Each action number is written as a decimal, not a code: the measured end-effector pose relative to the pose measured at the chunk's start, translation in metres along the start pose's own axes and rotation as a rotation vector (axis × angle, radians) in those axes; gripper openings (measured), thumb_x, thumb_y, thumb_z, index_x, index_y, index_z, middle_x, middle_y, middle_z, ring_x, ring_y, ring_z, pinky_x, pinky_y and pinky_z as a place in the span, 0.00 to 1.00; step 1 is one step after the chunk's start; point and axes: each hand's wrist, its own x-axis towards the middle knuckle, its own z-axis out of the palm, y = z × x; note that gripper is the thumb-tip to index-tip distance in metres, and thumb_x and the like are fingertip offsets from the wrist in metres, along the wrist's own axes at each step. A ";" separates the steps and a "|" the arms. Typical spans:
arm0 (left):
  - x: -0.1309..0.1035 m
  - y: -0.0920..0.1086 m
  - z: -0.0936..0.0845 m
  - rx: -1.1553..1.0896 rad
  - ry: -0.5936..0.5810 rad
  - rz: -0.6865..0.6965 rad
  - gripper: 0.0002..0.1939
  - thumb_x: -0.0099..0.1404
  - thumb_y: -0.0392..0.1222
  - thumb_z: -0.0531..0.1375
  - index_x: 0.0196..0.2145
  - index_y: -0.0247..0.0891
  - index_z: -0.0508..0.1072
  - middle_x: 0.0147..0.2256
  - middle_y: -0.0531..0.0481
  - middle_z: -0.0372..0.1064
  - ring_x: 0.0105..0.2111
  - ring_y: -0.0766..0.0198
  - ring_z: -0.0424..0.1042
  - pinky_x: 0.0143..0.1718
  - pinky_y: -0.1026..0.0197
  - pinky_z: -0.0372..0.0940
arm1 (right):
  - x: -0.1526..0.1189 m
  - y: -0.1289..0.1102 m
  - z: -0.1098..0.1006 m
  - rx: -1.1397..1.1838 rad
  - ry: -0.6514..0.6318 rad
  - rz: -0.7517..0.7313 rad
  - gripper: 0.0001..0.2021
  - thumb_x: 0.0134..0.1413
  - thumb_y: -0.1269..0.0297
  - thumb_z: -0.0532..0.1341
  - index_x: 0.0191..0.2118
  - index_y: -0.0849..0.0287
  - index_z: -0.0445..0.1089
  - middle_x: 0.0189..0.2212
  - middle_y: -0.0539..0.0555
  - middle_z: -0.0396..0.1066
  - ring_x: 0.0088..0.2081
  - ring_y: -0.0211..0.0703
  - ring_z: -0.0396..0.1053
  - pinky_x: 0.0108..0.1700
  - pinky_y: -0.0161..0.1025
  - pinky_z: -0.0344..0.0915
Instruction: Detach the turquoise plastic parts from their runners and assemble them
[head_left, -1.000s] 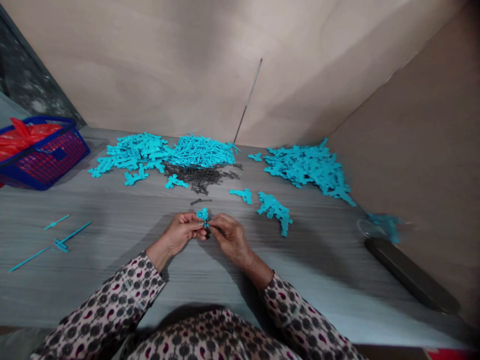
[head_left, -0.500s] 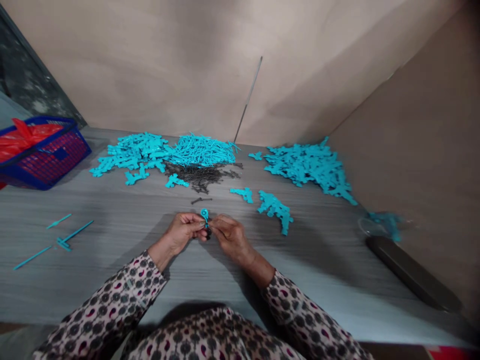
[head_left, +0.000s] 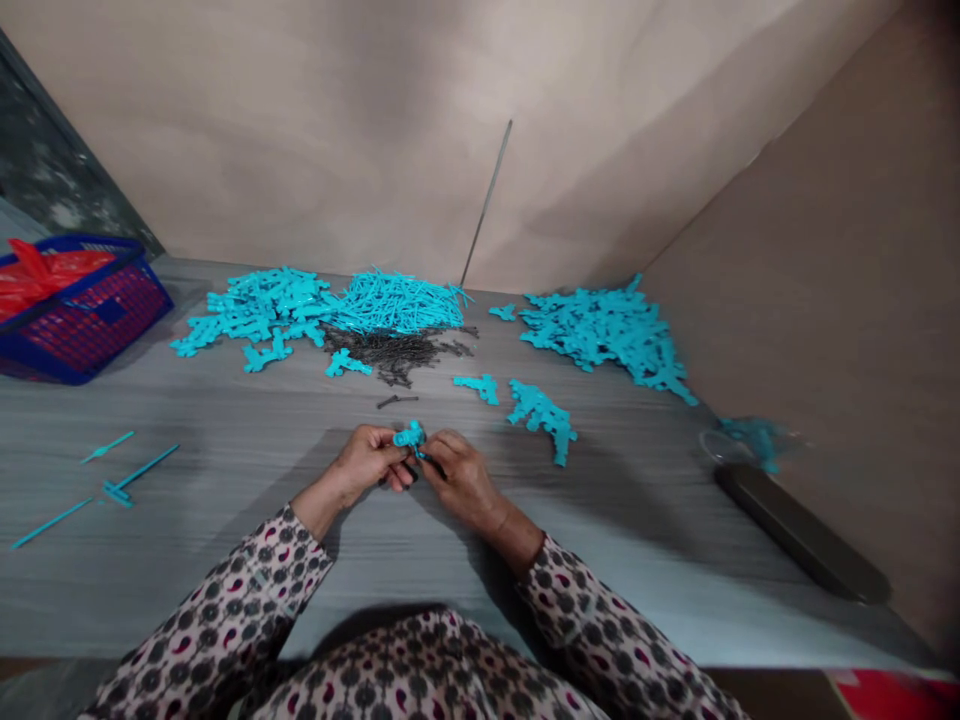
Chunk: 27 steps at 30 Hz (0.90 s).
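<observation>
Between the fingertips of my left hand (head_left: 369, 460) is a small turquoise plastic toy pistol piece (head_left: 409, 437), held just above the table. My right hand (head_left: 459, 475) meets it from the other side, thumb and fingers pinched at its lower right edge. Whether those fingers also hold a small part is hidden. Just beyond my hands lie a few dark thin pins (head_left: 397, 401) and a loose turquoise toy pistol piece (head_left: 478, 387). A short row of turquoise pieces (head_left: 544, 412) lies to the right of my right hand.
At the back are a heap of turquoise pieces (head_left: 270, 302), thin turquoise rods (head_left: 401, 302), dark pins (head_left: 394, 348) and another turquoise heap (head_left: 607, 335). A blue basket (head_left: 90, 325) stands left, near loose rods (head_left: 52, 523). A dark elongated case (head_left: 802, 535) lies right. A thin rod (head_left: 486, 205) leans up the back wall.
The turquoise piece has turned between my fingers, from edge-on and upright to showing its broader side. Both hands stay together in the same place; the view has shifted slightly.
</observation>
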 end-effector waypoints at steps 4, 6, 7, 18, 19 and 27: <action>-0.003 0.005 -0.014 0.152 0.025 -0.039 0.07 0.49 0.39 0.66 0.22 0.33 0.74 0.15 0.51 0.69 0.13 0.69 0.66 0.14 0.70 0.60 | 0.000 0.002 0.002 -0.074 -0.074 -0.053 0.09 0.63 0.72 0.54 0.32 0.58 0.69 0.30 0.55 0.66 0.36 0.46 0.65 0.40 0.42 0.66; -0.005 0.006 -0.024 0.205 0.109 -0.050 0.04 0.49 0.35 0.65 0.25 0.34 0.74 0.16 0.52 0.69 0.12 0.70 0.65 0.13 0.71 0.56 | 0.002 0.001 0.002 -0.117 -0.134 -0.073 0.12 0.64 0.72 0.53 0.30 0.58 0.68 0.30 0.55 0.65 0.36 0.46 0.64 0.40 0.42 0.65; -0.006 0.006 -0.029 0.230 0.160 -0.049 0.05 0.48 0.34 0.64 0.27 0.34 0.75 0.17 0.53 0.70 0.12 0.70 0.65 0.12 0.70 0.55 | 0.003 0.000 0.001 -0.135 -0.162 -0.082 0.13 0.64 0.72 0.52 0.29 0.58 0.67 0.30 0.56 0.65 0.36 0.46 0.63 0.40 0.42 0.65; -0.013 -0.005 -0.022 1.022 0.271 0.505 0.08 0.63 0.40 0.58 0.35 0.38 0.78 0.30 0.47 0.69 0.31 0.60 0.68 0.34 0.61 0.61 | 0.013 -0.002 -0.007 0.057 -0.203 -0.007 0.10 0.62 0.74 0.53 0.31 0.58 0.68 0.30 0.53 0.65 0.34 0.43 0.65 0.37 0.38 0.65; -0.015 -0.005 -0.019 1.108 0.281 0.518 0.09 0.64 0.40 0.57 0.35 0.38 0.78 0.31 0.47 0.67 0.32 0.60 0.67 0.34 0.61 0.61 | 0.014 -0.001 -0.006 0.094 -0.198 0.008 0.10 0.62 0.73 0.53 0.32 0.58 0.68 0.29 0.53 0.65 0.33 0.42 0.65 0.36 0.37 0.64; -0.014 -0.004 -0.014 1.382 0.264 0.580 0.14 0.69 0.40 0.51 0.42 0.35 0.76 0.38 0.41 0.66 0.42 0.53 0.64 0.43 0.54 0.61 | 0.019 0.004 -0.002 0.192 -0.206 0.040 0.12 0.62 0.73 0.54 0.26 0.59 0.67 0.26 0.51 0.64 0.31 0.39 0.64 0.34 0.35 0.63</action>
